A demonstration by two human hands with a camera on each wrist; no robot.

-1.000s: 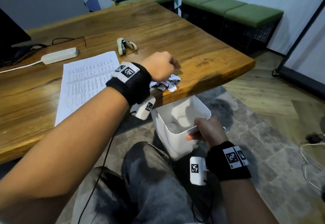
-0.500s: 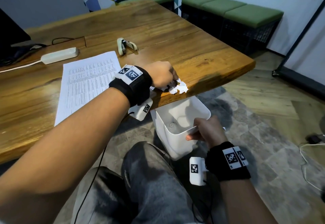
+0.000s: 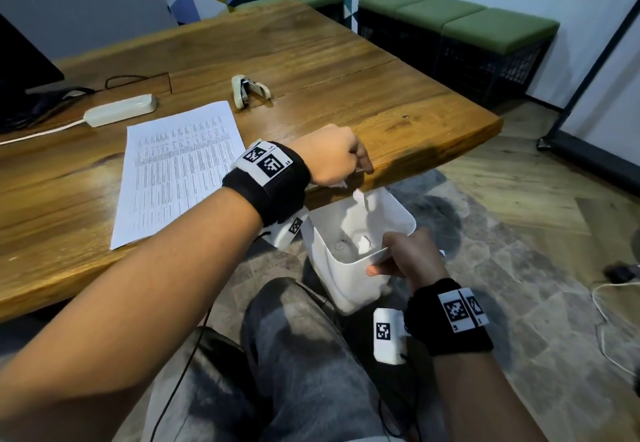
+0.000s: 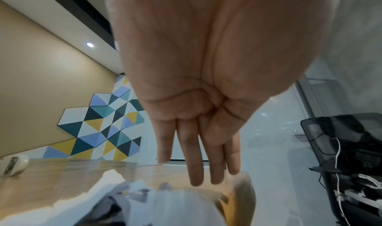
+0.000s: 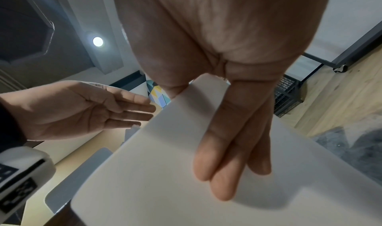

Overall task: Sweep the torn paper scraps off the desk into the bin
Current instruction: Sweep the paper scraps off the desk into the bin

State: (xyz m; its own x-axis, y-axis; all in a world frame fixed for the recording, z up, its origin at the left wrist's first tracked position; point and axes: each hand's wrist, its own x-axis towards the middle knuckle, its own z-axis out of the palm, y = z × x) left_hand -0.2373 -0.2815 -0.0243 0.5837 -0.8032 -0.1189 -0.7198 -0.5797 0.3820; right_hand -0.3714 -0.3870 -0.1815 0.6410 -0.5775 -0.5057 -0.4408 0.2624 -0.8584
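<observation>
My left hand (image 3: 358,161) is at the near edge of the wooden desk (image 3: 398,119), right above the bin. In the left wrist view its fingers (image 4: 196,164) are straight and close together, with blurred white paper scraps (image 4: 148,201) just below them. One scrap (image 3: 358,196) is falling from the edge and another scrap (image 3: 363,244) lies inside the white bin (image 3: 403,223). My right hand (image 3: 405,261) holds the bin below the desk edge by its near rim. Its fingers (image 5: 227,164) lie flat on the outer bin wall (image 5: 155,172). The thumb is hidden.
A printed sheet (image 3: 180,171) lies left of my left wrist. A stapler (image 3: 247,91) and a power strip (image 3: 119,110) sit further back. My knee (image 3: 294,337) is below the bin. Green benches (image 3: 485,29) stand behind the desk, and cables (image 3: 609,303) lie on the floor at right.
My left hand slid the scrap pile toward the near desk edge and over it, so scraps now drop into the bin. The right hand and the bin stayed put.
</observation>
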